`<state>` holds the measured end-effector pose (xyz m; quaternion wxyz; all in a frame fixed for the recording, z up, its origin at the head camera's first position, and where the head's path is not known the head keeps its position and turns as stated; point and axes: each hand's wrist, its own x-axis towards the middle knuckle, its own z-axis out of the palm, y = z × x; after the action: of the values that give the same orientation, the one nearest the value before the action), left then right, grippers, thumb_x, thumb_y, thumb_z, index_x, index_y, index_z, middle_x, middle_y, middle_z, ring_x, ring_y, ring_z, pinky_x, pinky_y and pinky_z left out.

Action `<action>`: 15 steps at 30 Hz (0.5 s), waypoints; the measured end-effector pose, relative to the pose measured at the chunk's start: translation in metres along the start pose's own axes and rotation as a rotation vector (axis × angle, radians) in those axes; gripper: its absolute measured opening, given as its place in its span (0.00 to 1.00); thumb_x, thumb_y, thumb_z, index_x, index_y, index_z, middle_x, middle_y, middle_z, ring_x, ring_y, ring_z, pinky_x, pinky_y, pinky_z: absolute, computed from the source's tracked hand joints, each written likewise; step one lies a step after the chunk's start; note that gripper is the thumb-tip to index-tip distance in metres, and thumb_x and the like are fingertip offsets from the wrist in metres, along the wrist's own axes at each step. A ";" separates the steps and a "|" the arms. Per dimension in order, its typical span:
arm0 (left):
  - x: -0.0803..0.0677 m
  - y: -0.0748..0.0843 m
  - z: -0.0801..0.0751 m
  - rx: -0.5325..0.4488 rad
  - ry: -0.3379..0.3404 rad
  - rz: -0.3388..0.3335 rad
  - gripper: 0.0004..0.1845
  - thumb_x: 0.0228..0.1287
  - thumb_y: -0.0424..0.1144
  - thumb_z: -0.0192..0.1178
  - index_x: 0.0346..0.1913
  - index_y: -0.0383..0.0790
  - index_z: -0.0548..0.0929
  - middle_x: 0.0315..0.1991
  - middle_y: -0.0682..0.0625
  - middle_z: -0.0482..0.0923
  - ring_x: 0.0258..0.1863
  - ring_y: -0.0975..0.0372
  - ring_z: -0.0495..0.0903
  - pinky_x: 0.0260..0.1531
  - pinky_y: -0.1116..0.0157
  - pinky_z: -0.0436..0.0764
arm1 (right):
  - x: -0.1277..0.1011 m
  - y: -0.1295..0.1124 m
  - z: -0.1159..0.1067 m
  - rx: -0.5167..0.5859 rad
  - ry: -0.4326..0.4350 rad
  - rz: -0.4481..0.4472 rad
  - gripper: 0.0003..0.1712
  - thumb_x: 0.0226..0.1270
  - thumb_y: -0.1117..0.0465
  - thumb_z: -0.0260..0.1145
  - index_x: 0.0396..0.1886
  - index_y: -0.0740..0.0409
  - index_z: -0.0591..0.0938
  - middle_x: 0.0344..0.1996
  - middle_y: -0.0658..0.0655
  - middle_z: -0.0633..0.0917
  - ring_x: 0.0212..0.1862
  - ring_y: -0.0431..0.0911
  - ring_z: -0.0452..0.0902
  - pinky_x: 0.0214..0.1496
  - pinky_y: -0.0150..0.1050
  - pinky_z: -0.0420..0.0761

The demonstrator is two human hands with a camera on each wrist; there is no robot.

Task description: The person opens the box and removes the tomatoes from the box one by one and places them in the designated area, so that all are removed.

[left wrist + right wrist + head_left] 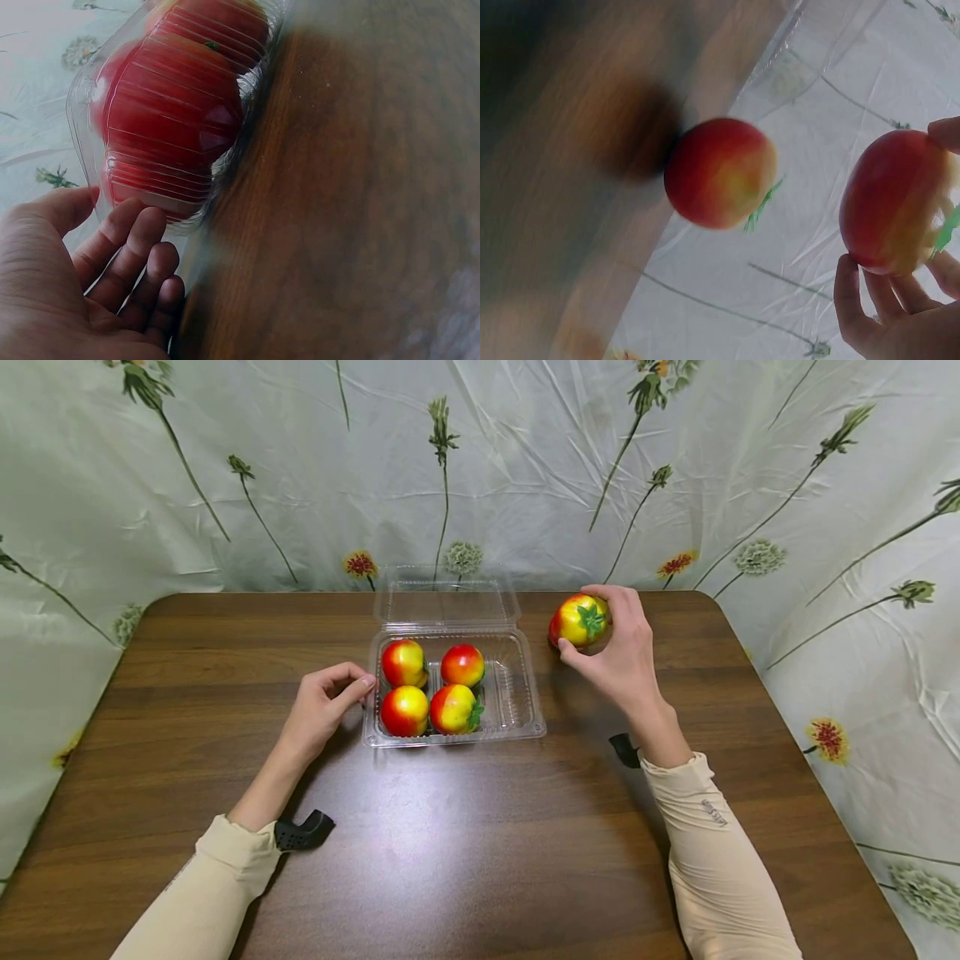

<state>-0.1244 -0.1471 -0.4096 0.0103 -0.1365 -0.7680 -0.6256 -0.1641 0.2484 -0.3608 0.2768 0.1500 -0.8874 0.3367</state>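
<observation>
Right hand (622, 652) raised over the far right part of the table (450, 843), grip clasped around a red-and-yellow tomato (581, 620) between thumb and curled fingertips, green stem facing the camera. In the right wrist view, same held tomato (892, 202) pinched at the right edge, fingers (849, 300) cupping it from below. In that same view, a second loose tomato (720, 172) lying on the table edge just beside the held one, apart from it, stem leaf pointing toward the floral cloth. In the head view, only a red sliver of it visible behind the held fruit.

Left hand (322, 706) resting on the table at the left side of a clear plastic clamshell box (517, 710), fingers loosely curled, thumb tip touching or just beside the box rim; grip holding nothing. In the left wrist view, fingers (135, 247) lying against the ribbed clear wall of the box (82, 112), red fruit showing through.

Inside the box, four tomatoes (431, 687) packed in two rows of two in the left part, right part bare. Lid (446, 597) folded open and lying back toward the wall. Floral cloth (750, 468) hanging behind and beside the table. Beige sleeves on both forearms, black wrist mounts beneath.
</observation>
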 end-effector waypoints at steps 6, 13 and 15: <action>0.002 -0.012 -0.001 -0.006 0.005 -0.001 0.08 0.69 0.31 0.60 0.35 0.26 0.81 0.27 0.35 0.76 0.29 0.48 0.72 0.31 0.67 0.75 | 0.001 0.011 -0.006 -0.037 -0.011 0.077 0.35 0.50 0.56 0.75 0.60 0.53 0.77 0.56 0.57 0.76 0.57 0.50 0.71 0.59 0.49 0.72; 0.006 -0.032 -0.004 -0.007 0.014 0.000 0.08 0.69 0.34 0.61 0.37 0.30 0.83 0.27 0.44 0.78 0.29 0.52 0.73 0.31 0.68 0.75 | 0.004 0.027 -0.013 -0.070 0.005 0.151 0.36 0.50 0.57 0.75 0.61 0.55 0.74 0.55 0.59 0.77 0.55 0.52 0.72 0.58 0.50 0.72; 0.006 -0.033 -0.004 -0.002 0.015 -0.003 0.08 0.69 0.34 0.62 0.37 0.31 0.83 0.27 0.43 0.78 0.29 0.52 0.73 0.31 0.68 0.75 | 0.003 0.031 -0.014 -0.077 0.009 0.173 0.36 0.50 0.58 0.75 0.61 0.56 0.74 0.54 0.60 0.77 0.55 0.52 0.72 0.58 0.50 0.71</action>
<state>-0.1380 -0.1554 -0.4390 0.0152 -0.1307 -0.7675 -0.6274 -0.1754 0.2807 -0.3660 0.2561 0.0605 -0.9081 0.3258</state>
